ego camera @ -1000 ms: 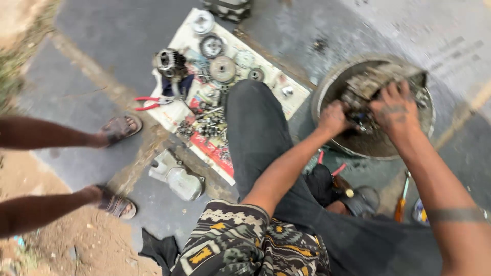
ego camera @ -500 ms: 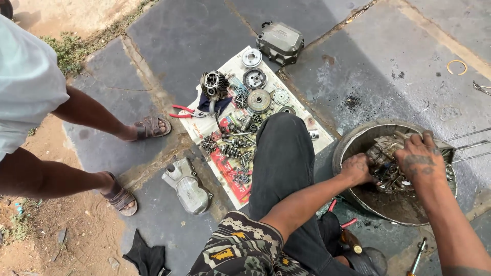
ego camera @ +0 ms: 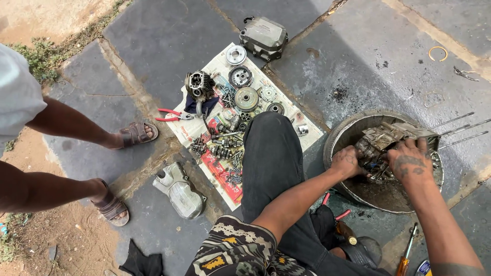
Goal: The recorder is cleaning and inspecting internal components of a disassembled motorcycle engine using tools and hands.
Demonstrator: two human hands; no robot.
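A greasy engine crankcase [ego camera: 389, 137] with long studs sticking out to the right rests inside a round metal basin [ego camera: 341, 132] on the stone floor. My left hand [ego camera: 349, 162] grips the crankcase at its near left side. My right hand [ego camera: 410, 161] lies on top of the crankcase with its fingers curled over the casing. Both hands are dark with oil. My black-trousered knee [ego camera: 271, 153] rises between the basin and a sheet of paper.
Gears, bolts, a cylinder head [ego camera: 199, 84] and red-handled pliers [ego camera: 173, 115] lie on a paper sheet [ego camera: 220, 61]. Engine covers [ego camera: 263, 37] [ego camera: 180, 191] lie beside it. Another person's sandalled feet [ego camera: 134, 134] [ego camera: 109, 207] stand at left. A screwdriver [ego camera: 407, 252] lies at bottom right.
The view has swung so that the basin sits lower right and more of the far floor shows. Both hands stay on the crankcase, shifting slightly over it.
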